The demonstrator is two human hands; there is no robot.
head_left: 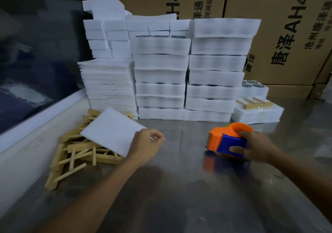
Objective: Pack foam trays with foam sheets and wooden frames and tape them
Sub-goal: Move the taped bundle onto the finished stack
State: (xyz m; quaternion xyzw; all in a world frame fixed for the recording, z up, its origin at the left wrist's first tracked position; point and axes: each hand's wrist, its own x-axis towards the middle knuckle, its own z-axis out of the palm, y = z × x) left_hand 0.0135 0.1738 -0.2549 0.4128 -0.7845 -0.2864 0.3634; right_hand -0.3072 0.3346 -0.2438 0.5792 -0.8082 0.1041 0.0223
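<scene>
Currently I log the bench from left to right. At far left a loose heap of wooden frames [77,153] lies on the steel table [179,188], against the pale raised edge. One foam sheet [112,130] rests tilted across the top of that heap. My left hand [146,145] is at the sheet's right corner, fingers curled into a loose fist, knuckles up; it touches or overlaps the sheet edge, but I cannot tell whether it pinches the foam or just rests beside it.

Behind the heap, a tall pile of foam sheets [109,85] stands with smaller foam blocks [107,35] on top. To its right, two columns of stacked foam trays [160,76] reach up in front of the cardboard boxes [287,26]; dark round parts show faintly through the tray walls.

Right of centre, near me, an orange and blue tape dispenser [228,139] sits on the table. My right hand [255,146] is wrapped round its blue body from the right side, thumb along the near face, fingers over the top.

Far right, behind the dispenser and well apart from both hands, one low tray pack [258,112] carries a wooden frame [254,102] on top. An open tray with dark discs [253,86] sits behind it.
</scene>
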